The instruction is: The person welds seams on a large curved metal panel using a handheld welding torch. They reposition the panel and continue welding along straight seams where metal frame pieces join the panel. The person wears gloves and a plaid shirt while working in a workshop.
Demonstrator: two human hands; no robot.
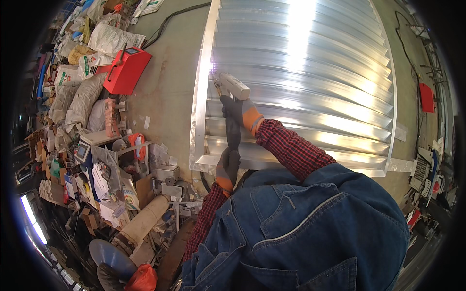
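Observation:
A large silvery metal louvre panel with slanted slats in a flat frame lies in front of me. My right hand, in a grey and orange glove, is closed round the grip of a welding gun with a pale, boxy body. The gun's nozzle points at the inner side of the frame's left bar, where a small violet-white glow shows. Lower down, my left hand, gloved alike, is wrapped round the thick dark cable sleeve that runs down from the gun. Its fingertips are partly hidden.
A red box-shaped machine stands on the floor at the left, beside piled sacks. Nearer on the left are a cluttered bench, a tan cylinder and a grey disc. At the right lie a red panel and a black hose.

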